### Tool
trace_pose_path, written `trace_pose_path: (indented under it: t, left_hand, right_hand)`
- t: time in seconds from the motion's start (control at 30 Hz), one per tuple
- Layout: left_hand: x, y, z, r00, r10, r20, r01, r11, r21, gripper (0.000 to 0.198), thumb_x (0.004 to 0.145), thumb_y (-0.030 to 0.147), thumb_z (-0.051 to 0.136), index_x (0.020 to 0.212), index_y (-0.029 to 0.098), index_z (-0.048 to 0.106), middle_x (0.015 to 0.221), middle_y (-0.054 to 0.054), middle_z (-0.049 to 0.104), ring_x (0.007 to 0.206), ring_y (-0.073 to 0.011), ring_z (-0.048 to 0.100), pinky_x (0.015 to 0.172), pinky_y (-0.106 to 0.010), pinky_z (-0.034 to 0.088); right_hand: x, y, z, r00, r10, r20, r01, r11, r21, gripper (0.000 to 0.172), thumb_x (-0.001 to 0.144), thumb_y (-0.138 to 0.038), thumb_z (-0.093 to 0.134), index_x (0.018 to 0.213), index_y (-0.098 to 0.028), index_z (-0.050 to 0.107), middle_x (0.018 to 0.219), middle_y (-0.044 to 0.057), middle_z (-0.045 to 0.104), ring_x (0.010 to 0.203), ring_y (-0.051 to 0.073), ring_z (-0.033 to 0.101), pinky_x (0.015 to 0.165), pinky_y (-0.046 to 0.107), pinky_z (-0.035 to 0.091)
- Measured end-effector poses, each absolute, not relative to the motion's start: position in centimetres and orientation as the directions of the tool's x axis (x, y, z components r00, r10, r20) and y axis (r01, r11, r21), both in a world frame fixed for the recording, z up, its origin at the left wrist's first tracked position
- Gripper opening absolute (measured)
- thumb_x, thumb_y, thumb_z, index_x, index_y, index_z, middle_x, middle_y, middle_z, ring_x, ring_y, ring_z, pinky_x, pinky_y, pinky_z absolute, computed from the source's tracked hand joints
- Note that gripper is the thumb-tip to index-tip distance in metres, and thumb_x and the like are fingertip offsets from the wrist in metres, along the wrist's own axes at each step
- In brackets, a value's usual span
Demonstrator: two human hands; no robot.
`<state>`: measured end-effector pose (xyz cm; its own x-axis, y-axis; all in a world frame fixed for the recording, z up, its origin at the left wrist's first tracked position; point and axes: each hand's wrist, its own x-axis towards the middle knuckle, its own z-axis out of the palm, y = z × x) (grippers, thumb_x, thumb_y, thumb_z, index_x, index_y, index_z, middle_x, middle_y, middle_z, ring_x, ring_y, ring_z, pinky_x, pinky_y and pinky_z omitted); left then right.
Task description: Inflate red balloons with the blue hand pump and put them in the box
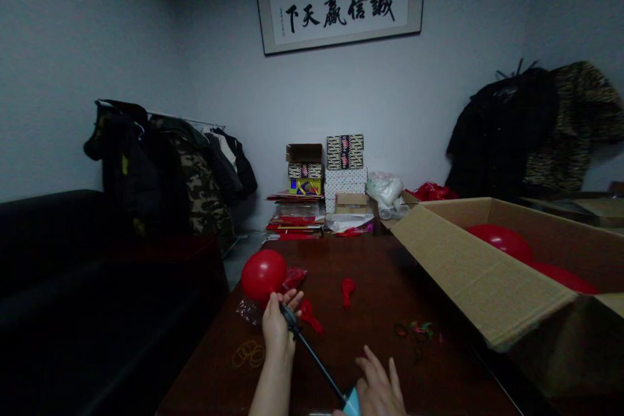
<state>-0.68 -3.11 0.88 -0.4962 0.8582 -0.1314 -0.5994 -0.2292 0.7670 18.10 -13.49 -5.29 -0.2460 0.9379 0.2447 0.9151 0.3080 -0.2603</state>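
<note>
My left hand [277, 325] pinches the neck of a partly inflated red balloon [263, 274] onto the black tip of a hand pump hose [312, 354]. The balloon stands above the dark wooden table [370, 312]. My right hand [377, 387] rests near the bottom edge of the view on the pump's light blue body [351, 403], with its fingers spread over it. A flat red balloon [347, 289] lies on the table ahead, and another limp red balloon [309, 315] lies just right of my left hand.
An open cardboard box [487, 273] with inflated red balloons [502, 240] stands at the right. Rubber bands [248, 354] lie to the left, coloured bands [419, 328] in the middle. Stacked boxes [324, 175] fill the table's far end. Coats [170, 169] hang left and right.
</note>
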Motion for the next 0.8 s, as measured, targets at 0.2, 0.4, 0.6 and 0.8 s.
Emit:
trace_pose_path:
  t: [0.2, 0.4, 0.6, 0.8]
  left_hand:
    - [2.0, -3.3, 0.7, -0.432, 0.890, -0.144, -0.624, -0.181, 0.760, 0.016, 0.088, 0.032, 0.049, 0.079, 0.019, 0.046, 0.079, -0.006, 0.070, 0.071, -0.0227, 0.071, 0.044, -0.022, 0.045]
    - [5.3, -3.6, 0.3, -0.358, 0.924, -0.134, -0.632, -0.135, 0.763, 0.019, 0.086, 0.037, 0.053, 0.083, 0.019, 0.047, 0.080, -0.006, 0.069, 0.071, -0.0229, 0.071, 0.042, -0.022, 0.046]
    - [6.7, -4.1, 0.0, -0.283, 0.948, -0.144, -0.627, -0.069, 0.776, 0.024, 0.083, 0.041, 0.056, 0.083, 0.018, 0.048, 0.076, -0.006, 0.069, 0.063, -0.0216, 0.070, 0.039, -0.022, 0.046]
    - [5.9, -4.0, -0.6, -0.327, 0.938, -0.116, -0.595, -0.109, 0.797, 0.031, 0.076, 0.046, 0.062, 0.080, 0.018, 0.048, 0.072, -0.006, 0.069, 0.051, -0.0173, 0.064, 0.034, -0.021, 0.043]
  right_hand:
    - [17.4, -13.0, -3.3, -0.191, 0.949, 0.250, 0.915, 0.264, -0.304, 0.045, 0.079, -0.054, 0.057, 0.095, -0.015, 0.070, 0.130, 0.014, 0.055, 0.133, 0.036, 0.032, 0.111, 0.059, 0.012]
    - [17.4, -12.3, -1.6, -0.141, 0.949, 0.282, 0.916, 0.233, -0.326, 0.044, 0.086, -0.050, 0.049, 0.102, -0.013, 0.068, 0.131, 0.015, 0.054, 0.134, 0.032, 0.032, 0.112, 0.055, 0.011]
    - [16.7, -11.1, 0.5, -0.123, 0.974, 0.191, 0.912, 0.187, -0.366, 0.047, 0.090, -0.046, 0.040, 0.107, -0.011, 0.065, 0.133, 0.016, 0.052, 0.135, 0.031, 0.030, 0.112, 0.054, 0.013]
    - [16.1, -11.2, -0.9, -0.116, 0.975, 0.190, 0.893, 0.187, -0.409, 0.047, 0.089, -0.050, 0.041, 0.106, -0.014, 0.066, 0.131, 0.014, 0.053, 0.135, 0.031, 0.030, 0.112, 0.055, 0.011]
